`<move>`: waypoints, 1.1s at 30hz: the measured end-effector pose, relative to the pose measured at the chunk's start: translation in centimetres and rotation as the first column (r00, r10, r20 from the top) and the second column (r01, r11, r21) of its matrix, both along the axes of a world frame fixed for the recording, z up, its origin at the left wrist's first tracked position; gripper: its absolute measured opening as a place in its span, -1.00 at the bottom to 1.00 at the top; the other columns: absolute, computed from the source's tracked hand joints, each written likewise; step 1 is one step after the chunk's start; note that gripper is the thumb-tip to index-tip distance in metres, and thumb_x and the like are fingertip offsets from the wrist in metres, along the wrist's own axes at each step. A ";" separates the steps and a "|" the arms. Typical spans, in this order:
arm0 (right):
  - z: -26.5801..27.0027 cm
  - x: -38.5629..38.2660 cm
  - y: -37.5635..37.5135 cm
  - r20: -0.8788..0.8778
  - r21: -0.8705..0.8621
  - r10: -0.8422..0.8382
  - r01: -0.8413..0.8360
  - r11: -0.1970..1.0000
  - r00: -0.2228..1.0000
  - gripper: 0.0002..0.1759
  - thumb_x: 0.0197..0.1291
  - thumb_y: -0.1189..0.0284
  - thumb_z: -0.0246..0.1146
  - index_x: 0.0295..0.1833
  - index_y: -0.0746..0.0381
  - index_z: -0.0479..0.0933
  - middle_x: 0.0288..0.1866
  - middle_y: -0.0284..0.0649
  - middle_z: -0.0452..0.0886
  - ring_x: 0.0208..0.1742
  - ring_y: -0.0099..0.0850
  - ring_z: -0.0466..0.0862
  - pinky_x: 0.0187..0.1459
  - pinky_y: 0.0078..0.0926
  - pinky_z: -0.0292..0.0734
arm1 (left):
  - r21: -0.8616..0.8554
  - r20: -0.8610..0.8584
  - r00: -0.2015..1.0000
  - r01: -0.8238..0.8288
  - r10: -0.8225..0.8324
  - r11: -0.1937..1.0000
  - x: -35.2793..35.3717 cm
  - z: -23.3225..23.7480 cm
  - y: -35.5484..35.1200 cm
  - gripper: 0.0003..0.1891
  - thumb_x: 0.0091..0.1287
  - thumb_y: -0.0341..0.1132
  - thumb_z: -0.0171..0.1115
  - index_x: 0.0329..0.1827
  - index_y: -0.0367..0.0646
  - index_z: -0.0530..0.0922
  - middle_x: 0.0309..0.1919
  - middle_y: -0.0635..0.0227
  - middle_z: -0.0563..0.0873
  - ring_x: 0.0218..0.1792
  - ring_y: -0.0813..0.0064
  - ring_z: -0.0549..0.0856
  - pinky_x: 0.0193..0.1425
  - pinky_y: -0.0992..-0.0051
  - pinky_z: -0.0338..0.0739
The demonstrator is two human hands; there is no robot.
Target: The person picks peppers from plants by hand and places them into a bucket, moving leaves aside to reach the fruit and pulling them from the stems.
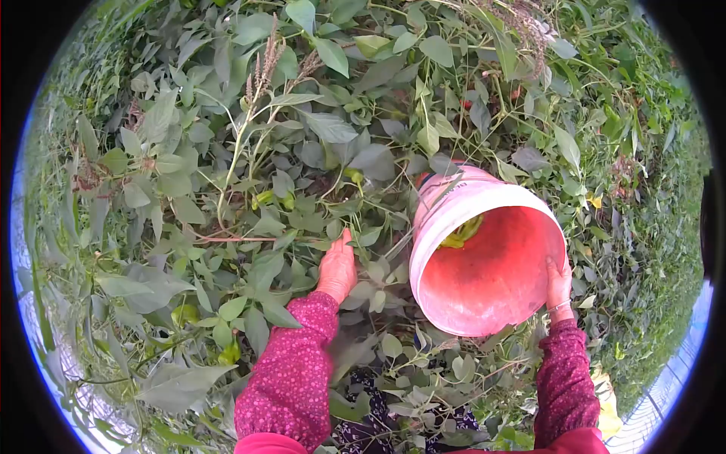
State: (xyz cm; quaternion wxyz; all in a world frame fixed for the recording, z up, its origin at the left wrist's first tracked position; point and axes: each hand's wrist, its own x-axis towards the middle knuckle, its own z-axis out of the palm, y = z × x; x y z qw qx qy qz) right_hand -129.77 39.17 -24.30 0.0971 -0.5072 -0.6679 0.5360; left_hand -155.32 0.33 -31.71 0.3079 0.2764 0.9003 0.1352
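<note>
My right hand (559, 286) grips the rim of a pink plastic bucket (461, 208), which is tipped so its mouth faces me; something yellow-green lies inside against its wall. My left hand (337, 266) reaches into dense green foliage (249, 174) just left of the bucket, fingers pushed forward among the leaves. I cannot tell whether it holds anything. Both arms wear magenta patterned sleeves (291, 371).
Leafy plants and vines fill the whole view. Yellow-green pods or peppers (265, 198) show among the leaves above my left hand. Small red fruits (467, 103) sit higher up. Grass seed heads (266, 60) rise at the top.
</note>
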 end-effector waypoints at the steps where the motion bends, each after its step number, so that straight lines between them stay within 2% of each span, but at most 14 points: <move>1: 0.0 0.1 0.0 0.004 -0.004 0.005 -0.005 1.000 1.000 -0.56 0.25 0.49 0.14 0.24 0.32 0.35 0.10 -0.24 0.54 0.09 -0.45 0.49 0.16 -0.51 0.34 | -0.015 0.000 1.000 0.019 -0.019 1.000 0.6 0.1 -0.2 -0.16 -0.04 -0.51 0.16 0.38 -0.42 0.00 0.07 -0.08 0.44 0.09 0.01 0.43 0.22 0.29 0.34; 6: 0.3 -0.2 0.4 0.034 0.012 0.085 -0.085 0.996 0.996 -0.58 0.28 0.51 0.09 0.25 0.31 0.34 0.12 -0.21 0.53 0.11 -0.45 0.48 0.19 -0.50 0.31 | 0.203 -0.124 0.984 -0.099 0.126 0.974 1.1 0.1 0.9 -0.31 -0.06 -0.58 0.13 0.25 -0.47 0.18 -0.11 -0.05 0.51 -0.08 0.03 0.48 0.03 0.24 0.41; 13: 4.7 -7.6 -1.0 0.097 0.228 0.211 -0.228 0.946 0.973 -0.50 0.20 0.61 0.11 0.29 0.30 0.29 0.20 -0.16 0.45 0.17 -0.41 0.45 0.22 -0.50 0.29 | 0.079 -0.083 0.991 -0.101 0.108 0.992 4.0 2.0 0.7 -0.31 0.01 -0.60 0.07 0.31 -0.45 0.14 -0.16 0.00 0.52 -0.11 0.09 0.48 0.01 0.26 0.44; 16: 10.1 -13.5 -4.1 0.354 0.770 0.361 -0.488 0.411 0.863 -0.45 0.11 0.69 0.12 0.27 0.29 0.30 0.23 -0.08 0.39 0.20 -0.26 0.44 0.26 -0.39 0.27 | 0.084 -0.103 0.981 -0.158 0.166 0.984 5.8 2.2 1.7 -0.32 0.06 -0.57 0.02 0.34 -0.45 0.10 -0.12 0.00 0.50 -0.10 0.10 0.47 0.02 0.27 0.45; 18: 14.0 -18.0 -8.3 0.190 0.804 0.536 -0.444 0.397 0.823 -0.49 0.06 0.71 0.14 0.20 0.30 0.35 0.19 -0.04 0.42 0.20 -0.16 0.45 0.25 -0.33 0.30 | 0.148 -0.112 0.978 -0.156 0.174 0.977 6.3 1.6 1.7 -0.31 0.08 -0.48 0.03 0.34 -0.48 0.08 -0.10 0.01 0.49 -0.07 0.12 0.46 0.01 0.31 0.46; 20: 14.8 -22.3 -13.5 -0.131 0.573 0.725 -0.546 0.612 0.676 -0.58 0.05 0.70 0.16 0.09 0.32 0.45 0.08 -0.05 0.50 0.14 -0.17 0.50 0.19 -0.33 0.36 | 0.176 -0.073 0.982 -0.159 0.174 0.971 6.6 0.7 1.9 -0.26 0.07 -0.38 0.07 0.35 -0.49 0.07 -0.05 0.02 0.48 -0.07 0.14 0.46 0.03 0.29 0.44; 21: 14.2 -24.6 -16.6 -0.133 0.580 0.810 -0.618 0.531 0.571 -0.56 0.03 0.67 0.18 0.11 0.32 0.43 0.04 -0.02 0.53 0.12 -0.15 0.52 0.19 -0.34 0.38 | 0.188 -0.058 0.983 -0.162 0.176 0.969 6.5 0.2 2.1 -0.24 0.07 -0.33 0.09 0.35 -0.49 0.06 -0.03 0.03 0.48 -0.08 0.15 0.46 0.04 0.27 0.43; 22: 13.0 -26.6 -19.7 -0.130 0.481 0.875 -0.742 0.467 0.467 -0.45 0.00 0.60 0.23 0.19 0.33 0.36 0.17 -0.01 0.45 0.24 -0.11 0.43 0.27 -0.36 0.30 | -0.122 -0.013 0.999 -0.034 0.032 0.992 6.9 -2.2 3.0 -0.20 0.12 -0.16 0.10 0.37 -0.47 0.04 0.17 -0.02 0.38 0.07 0.12 0.44 0.20 0.27 0.32; 25: 4.3 -30.9 -28.4 0.050 0.438 0.950 -0.862 0.255 0.307 -0.09 -0.11 0.43 0.32 0.37 0.41 0.04 0.33 0.16 0.20 0.39 -0.03 0.19 0.37 -0.31 0.14 | -0.149 0.055 0.993 -0.099 0.109 0.984 7.2 -1.6 2.5 -0.24 0.16 -0.17 0.06 0.38 -0.39 0.03 0.22 -0.01 0.32 0.14 0.11 0.36 0.26 0.27 0.24; 26: 3.4 -32.3 -29.9 0.180 0.289 0.971 -0.952 0.102 0.158 -0.02 -0.10 0.34 0.31 0.39 0.40 -0.04 0.34 0.11 0.21 0.37 0.00 0.21 0.36 -0.34 0.16 | -0.138 0.053 0.988 -0.135 0.143 0.981 7.4 -1.6 2.4 -0.25 0.18 -0.18 0.04 0.39 -0.36 0.03 0.24 -0.01 0.30 0.17 0.11 0.33 0.28 0.26 0.22; 27: 1.7 -31.9 -32.1 0.026 0.121 0.940 -0.934 0.335 0.340 -0.11 -0.19 0.31 0.36 0.32 0.27 0.17 0.27 0.00 0.34 0.35 -0.05 0.25 0.29 -0.35 0.24 | -0.130 0.057 0.982 -0.170 0.179 0.977 7.5 -1.6 2.3 -0.26 0.19 -0.18 0.03 0.39 -0.34 0.02 0.25 0.00 0.28 0.20 0.10 0.31 0.30 0.26 0.19; 28: -2.3 -33.2 -34.0 0.133 0.083 0.990 -0.995 -0.063 -0.051 -0.38 -0.01 0.11 0.23 0.19 0.15 0.44 0.24 -0.05 0.41 0.33 -0.11 0.30 0.32 -0.18 0.13 | -0.128 0.063 0.976 -0.200 0.209 0.971 7.6 -1.8 2.3 -0.27 0.20 -0.18 0.02 0.40 -0.31 0.02 0.27 0.00 0.26 0.22 0.10 0.28 0.32 0.26 0.17; 31: -0.5 -30.3 -38.0 0.069 -0.031 0.981 -0.983 -0.182 -0.184 -0.71 0.07 0.26 0.05 -0.15 0.04 0.60 -0.03 -0.16 0.61 0.06 -0.15 0.55 0.20 -0.06 0.23 | -0.141 0.096 0.941 -0.311 0.326 0.940 7.3 -2.6 2.0 -0.31 0.24 -0.19 -0.02 0.42 -0.24 0.00 0.32 0.01 0.20 0.30 0.09 0.21 0.38 0.26 0.09; 33: 0.9 -28.5 -37.7 -0.106 -0.318 0.967 -0.913 -0.255 -0.233 -0.67 0.16 0.33 0.00 0.02 0.07 0.53 -0.04 -0.18 0.62 0.06 -0.17 0.56 0.18 -0.05 0.26 | -0.142 0.168 0.877 -0.429 0.449 0.892 7.1 -1.9 0.9 -0.33 0.27 -0.20 -0.05 0.43 -0.19 -0.01 0.35 0.02 0.16 0.35 0.08 0.16 0.42 0.26 0.05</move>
